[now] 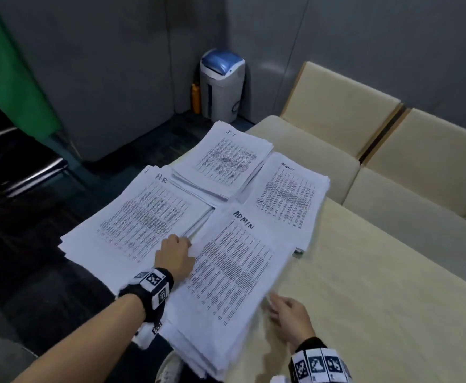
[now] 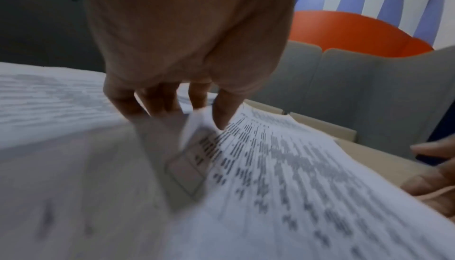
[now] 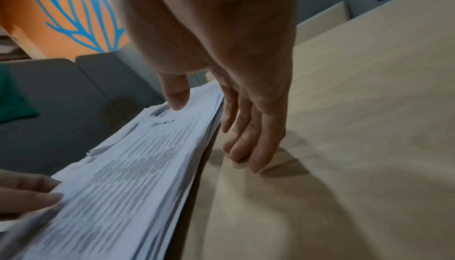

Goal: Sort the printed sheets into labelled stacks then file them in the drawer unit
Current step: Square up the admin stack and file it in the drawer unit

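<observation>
Four stacks of printed sheets lie on the beige table (image 1: 364,299): IT (image 1: 226,158) at the back, HR (image 1: 143,217) on the left, one with an unreadable label (image 1: 287,197) on the right, and ADMIN (image 1: 234,272) nearest. My left hand (image 1: 186,243) is at the ADMIN stack's left edge. In the left wrist view its thumb lies on the top sheet (image 2: 283,167) and its fingers (image 2: 157,104) curl down beside the edge, with a sheet edge lifted between them. My right hand (image 1: 281,305) is at the stack's right edge. Its fingers (image 3: 246,137) are straight along the stack's side (image 3: 138,176), thumb above.
A small dark object (image 1: 299,251) peeks out at the right of the stacks. Cream chairs (image 1: 336,106) stand behind the table. A grey bin with a blue lid (image 1: 222,84) and an orange bottle (image 1: 195,98) stand in the corner. The HR stack overhangs the table's left edge.
</observation>
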